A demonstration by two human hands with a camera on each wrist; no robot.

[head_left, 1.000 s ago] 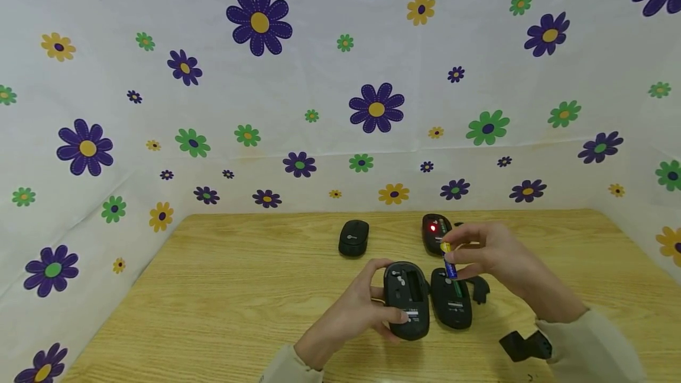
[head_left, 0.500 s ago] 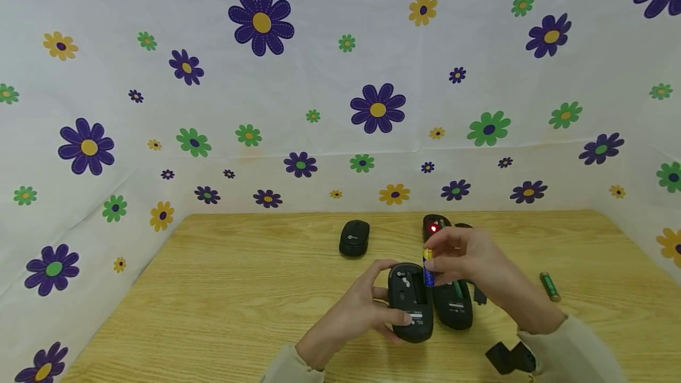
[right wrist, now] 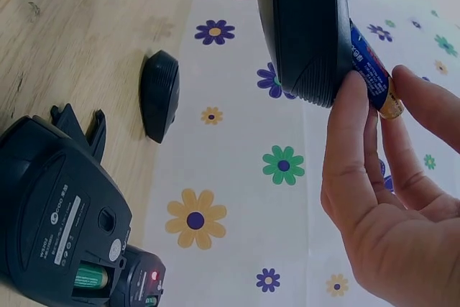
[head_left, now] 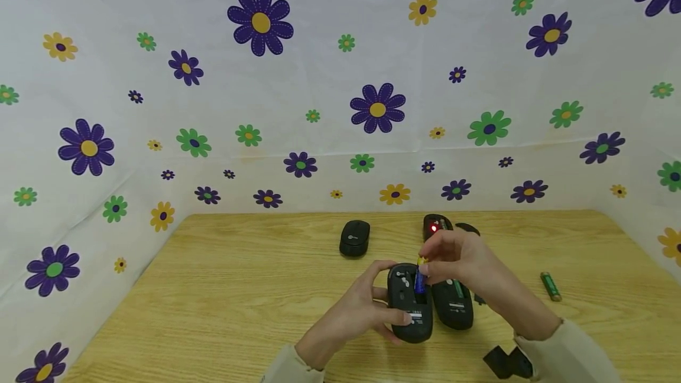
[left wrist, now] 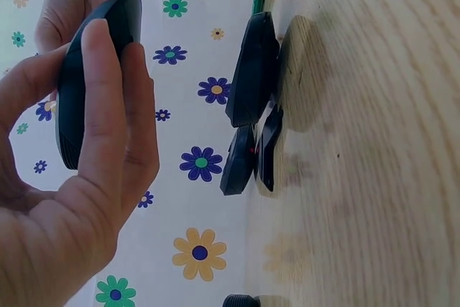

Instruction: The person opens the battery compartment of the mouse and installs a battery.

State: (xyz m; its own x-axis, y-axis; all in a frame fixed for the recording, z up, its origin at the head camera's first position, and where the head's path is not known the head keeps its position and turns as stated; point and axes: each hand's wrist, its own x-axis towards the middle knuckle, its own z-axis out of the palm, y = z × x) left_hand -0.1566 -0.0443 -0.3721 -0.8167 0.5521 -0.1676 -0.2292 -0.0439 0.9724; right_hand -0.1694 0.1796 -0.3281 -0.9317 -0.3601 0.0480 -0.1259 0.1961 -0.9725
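My left hand grips a black computer mouse, its underside and uncovered battery slot facing up. The thumb lies across its label. Between finger and thumb, my right hand pinches a blue battery with a yellow end. That battery slants with its lower end in the slot, and the yellow end sticks out, as the right wrist view also shows. Beside the held mouse lies a second mouse, upturned, with a green battery in its slot. In the left wrist view the held mouse appears edge-on.
Behind lies another upturned mouse with a red light, a black cover beside it. A mouse sits upright at the back. A loose green battery lies at the right, and black covers lie near the right sleeve.
My right hand has carried the blue battery left from over the second mouse, and tipped it into the held mouse's slot. The loose green battery has come out from behind my forearm.
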